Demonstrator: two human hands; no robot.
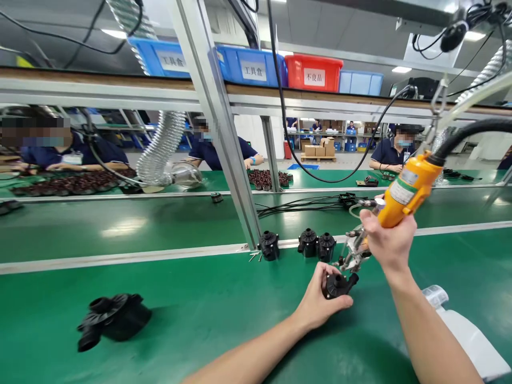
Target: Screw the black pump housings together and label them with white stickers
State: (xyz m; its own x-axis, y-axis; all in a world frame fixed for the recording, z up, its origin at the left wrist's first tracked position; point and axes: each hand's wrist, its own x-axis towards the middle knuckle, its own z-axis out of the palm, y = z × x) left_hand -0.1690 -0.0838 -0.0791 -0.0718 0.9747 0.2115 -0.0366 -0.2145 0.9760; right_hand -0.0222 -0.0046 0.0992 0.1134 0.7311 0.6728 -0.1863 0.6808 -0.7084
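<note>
From where I stand, the person's left hand (318,305) grasps a round black plastic housing with a side spout (338,286) on the green-topped table (208,314). The right hand (394,240) is wrapped around an orange cylindrical power screwdriver (408,185), its metal tip close by the housing, though I can't tell whether they touch. A larger-looking black plastic housing (120,319) sits well apart, to the left.

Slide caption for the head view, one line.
Left hand grips a black housing; right hand holds an orange tool above green worktop.
</note>
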